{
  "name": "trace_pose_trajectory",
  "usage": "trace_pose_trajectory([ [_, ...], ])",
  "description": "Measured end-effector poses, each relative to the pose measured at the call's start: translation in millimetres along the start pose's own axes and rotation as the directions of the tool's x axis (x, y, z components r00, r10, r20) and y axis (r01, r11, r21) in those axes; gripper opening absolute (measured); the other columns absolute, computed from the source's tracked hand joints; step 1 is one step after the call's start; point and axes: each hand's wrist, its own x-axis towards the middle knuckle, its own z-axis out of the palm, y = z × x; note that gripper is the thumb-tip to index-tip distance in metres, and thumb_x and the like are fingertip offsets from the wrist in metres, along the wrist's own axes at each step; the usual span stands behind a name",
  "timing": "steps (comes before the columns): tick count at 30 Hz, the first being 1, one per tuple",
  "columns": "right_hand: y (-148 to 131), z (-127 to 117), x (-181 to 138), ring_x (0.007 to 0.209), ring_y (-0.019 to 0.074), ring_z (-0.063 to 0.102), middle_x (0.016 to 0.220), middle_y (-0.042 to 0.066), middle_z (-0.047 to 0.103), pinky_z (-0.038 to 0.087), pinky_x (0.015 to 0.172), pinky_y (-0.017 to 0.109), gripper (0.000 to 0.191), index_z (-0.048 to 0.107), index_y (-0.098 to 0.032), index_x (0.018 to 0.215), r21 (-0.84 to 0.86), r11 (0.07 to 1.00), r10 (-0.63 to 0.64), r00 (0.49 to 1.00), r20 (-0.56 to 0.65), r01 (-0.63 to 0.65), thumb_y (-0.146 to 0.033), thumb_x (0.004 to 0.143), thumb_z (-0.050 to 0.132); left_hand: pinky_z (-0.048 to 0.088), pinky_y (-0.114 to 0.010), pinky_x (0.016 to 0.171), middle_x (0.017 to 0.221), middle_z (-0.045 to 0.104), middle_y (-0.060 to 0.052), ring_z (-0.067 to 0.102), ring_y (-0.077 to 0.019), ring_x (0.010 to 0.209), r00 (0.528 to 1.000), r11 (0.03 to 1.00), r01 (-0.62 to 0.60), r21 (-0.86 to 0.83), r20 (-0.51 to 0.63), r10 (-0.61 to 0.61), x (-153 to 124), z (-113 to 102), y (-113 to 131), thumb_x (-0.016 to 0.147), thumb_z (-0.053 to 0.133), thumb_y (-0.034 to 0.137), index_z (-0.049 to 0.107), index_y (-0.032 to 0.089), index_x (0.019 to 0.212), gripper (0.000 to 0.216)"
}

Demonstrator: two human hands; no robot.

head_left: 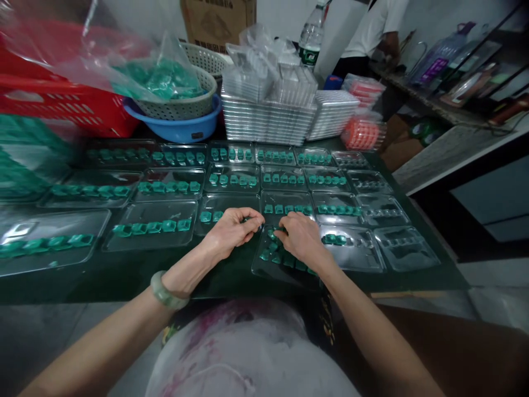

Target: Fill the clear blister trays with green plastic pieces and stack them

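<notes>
Clear plastic blister trays (285,179) lie in rows on a dark table, most with a line of small green pieces (283,178) set in their pockets. My left hand (231,230) rests with its fingers curled over the near middle tray (215,208), pinching something small that I cannot make out. My right hand (302,238) is closed over a loose heap of green pieces (273,252) in the nearest tray. A pale green bangle (165,292) sits on my left wrist.
Behind the trays stand a blue basin (177,128) holding a woven basket of bagged green pieces (163,80), a red crate (61,105), stacks of empty clear trays (268,118) and a water bottle (312,36). A person in a white shirt (372,30) stands at the back right.
</notes>
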Motion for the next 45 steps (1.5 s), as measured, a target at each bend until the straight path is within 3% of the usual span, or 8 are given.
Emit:
trace_pose_trajectory([
  [8,13.6,5.8,-7.1,0.079,0.0192,0.054,0.080,0.005,0.063,0.037,0.067,0.030,0.010,0.060,-0.020,0.081,0.210,0.977,-0.003,0.993,-0.117,0.028,-0.020,0.078,0.050,0.017,-0.015,0.032,0.047,0.042,0.005,0.033,-0.0035,0.036,1.000,1.000,-0.013,-0.017,0.007,0.013,7.2,4.7,-2.7,0.069,0.062,0.027,0.060,0.014,0.075,0.015],
  [12,28.3,9.6,-6.4,0.064,0.0129,0.053,0.070,0.000,0.061,0.038,0.060,0.024,0.013,0.060,-0.019,0.078,0.610,0.792,0.084,0.983,-0.164,0.033,-0.019,0.078,0.047,0.017,-0.015,0.031,0.046,0.043,0.006,0.033,-0.0035,0.035,0.999,1.000,0.028,-0.006,0.040,-0.027,7.5,15.5,-1.5,0.069,0.061,0.025,0.060,0.014,0.077,0.014],
  [15,35.5,12.0,-8.6,0.061,0.0126,0.053,0.067,0.000,0.060,0.039,0.059,0.025,0.014,0.060,-0.019,0.077,0.709,0.704,0.133,0.975,-0.177,0.032,-0.022,0.078,0.047,0.018,-0.016,0.030,0.054,0.049,0.004,0.036,-0.0034,0.035,0.996,0.999,0.044,-0.011,0.073,-0.043,8.8,22.5,-2.6,0.069,0.060,0.024,0.059,0.014,0.082,0.016],
  [26,14.3,5.8,2.0,0.083,0.0210,0.053,0.083,0.007,0.062,0.036,0.073,0.033,0.019,0.062,-0.019,0.085,0.112,0.992,0.065,0.995,-0.081,-0.055,-0.036,0.075,0.060,0.021,-0.016,0.030,0.056,0.050,0.004,0.038,-0.0036,0.037,0.999,0.999,-0.042,0.006,-0.009,0.042,16.1,15.9,-4.5,0.068,0.062,0.026,0.060,0.015,0.081,0.018],
  [30,13.1,5.5,5.6,0.078,0.0184,0.052,0.077,0.004,0.060,0.036,0.069,0.031,0.013,0.061,-0.019,0.077,0.199,0.978,0.073,0.994,-0.079,-0.056,-0.031,0.075,0.060,0.021,-0.016,0.031,0.049,0.046,0.005,0.035,-0.0045,0.037,0.999,0.997,-0.034,0.066,-0.012,0.035,15.5,15.0,-5.0,0.070,0.061,0.027,0.060,0.015,0.083,0.017],
  [35,17.5,-4.7,-3.4,0.064,0.0102,0.050,0.070,-0.002,0.056,0.039,0.060,0.022,0.018,0.060,-0.018,0.083,0.762,0.644,0.020,0.995,-0.101,0.064,-0.034,0.073,0.062,0.024,-0.016,0.035,0.048,0.045,0.004,0.037,-0.0059,0.041,0.994,0.992,-0.079,0.097,0.089,0.070,7.9,21.5,-0.1,0.074,0.059,0.040,0.062,0.017,0.089,0.027],
  [38,17.4,-8.4,-10.3,0.063,0.0089,0.049,0.068,-0.004,0.055,0.038,0.059,0.021,0.018,0.060,-0.018,0.079,0.888,0.448,0.017,0.991,-0.129,0.108,-0.033,0.070,0.065,0.024,-0.016,0.037,0.051,0.046,0.004,0.039,-0.0063,0.044,0.989,0.991,-0.112,0.073,0.104,0.104,3.3,26.7,0.9,0.073,0.061,0.040,0.061,0.018,0.086,0.026],
  [45,17.2,-4.2,-22.5,0.069,0.0102,0.048,0.077,-0.003,0.055,0.039,0.065,0.024,0.027,0.055,-0.017,0.072,0.946,0.322,0.114,0.990,-0.087,0.046,-0.032,0.058,0.074,0.020,-0.017,0.037,0.048,0.041,0.006,0.034,-0.0038,0.041,0.987,0.999,-0.017,-0.035,0.159,0.022,1.5,36.1,0.0,0.071,0.065,0.036,0.053,0.016,0.065,0.024],
])
